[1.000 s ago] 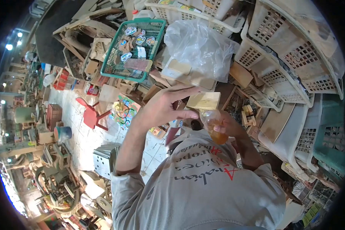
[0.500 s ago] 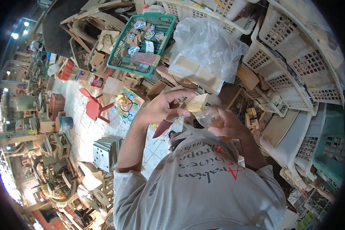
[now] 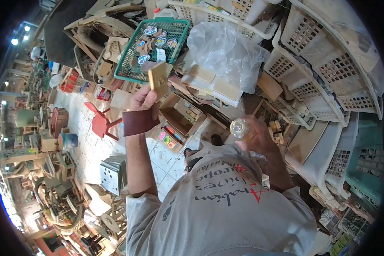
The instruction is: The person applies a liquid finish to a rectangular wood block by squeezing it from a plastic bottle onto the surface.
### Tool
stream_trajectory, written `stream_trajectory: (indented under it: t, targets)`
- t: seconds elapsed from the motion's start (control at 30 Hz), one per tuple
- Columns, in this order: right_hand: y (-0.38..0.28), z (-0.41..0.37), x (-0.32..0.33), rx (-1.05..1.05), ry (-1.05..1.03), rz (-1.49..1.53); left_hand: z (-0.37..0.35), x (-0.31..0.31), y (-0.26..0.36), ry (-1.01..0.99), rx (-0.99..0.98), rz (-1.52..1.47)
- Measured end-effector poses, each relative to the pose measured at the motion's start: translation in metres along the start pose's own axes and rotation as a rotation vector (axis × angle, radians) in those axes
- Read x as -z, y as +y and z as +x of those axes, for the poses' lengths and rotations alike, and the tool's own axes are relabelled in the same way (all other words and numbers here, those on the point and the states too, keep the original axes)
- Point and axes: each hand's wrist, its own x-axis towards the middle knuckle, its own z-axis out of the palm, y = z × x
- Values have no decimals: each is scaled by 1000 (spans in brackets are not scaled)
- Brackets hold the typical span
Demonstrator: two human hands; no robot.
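White crates (image 3: pixel 311 72) stacked upper right of frame, clear plastic bag (image 3: pixel 226 47) w/ wood pieces top center, green basket (image 3: pixel 130 64) of painted cutouts upper left-center, open wooden box (image 3: pixel 179 115) mid-frame just below it.

Your left hand (image 3: pixel 143 100): 0.5 s ago it was low at center, w/ the wooden block (image 3: pixel 158 77) right over the bottle mouth. Now it's raised to upper left-center, and the block sits in front of the basket's lower edge. Grip is clenched on the block, thumb + fingers at its lower end. Dark red cloth (image 3: pixel 138 121) hangs at the same hand's wrist; can't tell how it's held.

Your right hand (image 3: pixel 256 136), center-right: grip wrapped around the bottle (image 3: pixel 239 127), open mouth facing cam, amber liquid barely visible now.

So block & bottle are well apart, no contact. Block's face is turned toward you.
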Motion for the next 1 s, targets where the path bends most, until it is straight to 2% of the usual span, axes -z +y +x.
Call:
stream_trajectory:
  t: [0.07, 0.1, 0.13, 0.2, 0.23, 0.3, 0.33, 0.4, 0.53, 0.63, 0.8, 0.87, 0.93, 1.0]
  targets:
    - [5, 2, -2, 113, 36, -52, 1, -13, -5, 173, 183, 132]
    - [6, 2, -2, 115, 36, -54, 6, -29, -12, 260, 235, -15]
    - [6, 3, -3, 120, 36, -42, 8, -34, -17, 261, 234, -16]
    - [5, 3, -4, 126, 32, -29, 11, -37, -30, 205, 387, -74]
    - [4, 3, -3, 128, 32, -41, 14, -39, -38, 206, 386, -76]
    - [3, 3, -4, 127, 30, -54, 21, -44, -54, 266, 536, 3]
    - [3, 3, -5, 127, 39, -57, 23, -51, -57, 286, 535, 51]
    - [2, 2, -6, 128, 46, -61, 31, -51, -68, 195, 550, 21]
    - [-1, -1, -5, 68, 27, -8, 39, -60, -73, 161, 440, 3]
    - [1, -4, -4, 33, 39, 0, 45, -55, -94, 145, 273, 82]
    - [3, -7, -5, 56, 96, -56, 46, -57, -96, 120, 296, -77]
    - [6, -8, -6, -3, 86, 2, 51, -58, -105, 127, 301, -111]
    - [4, -7, -7, 7, 86, -11, 56, -57, -121, 190, 116, 313]
    - [4, -7, -7, 14, 85, -22, 55, -52, -124, 265, 144, 423]
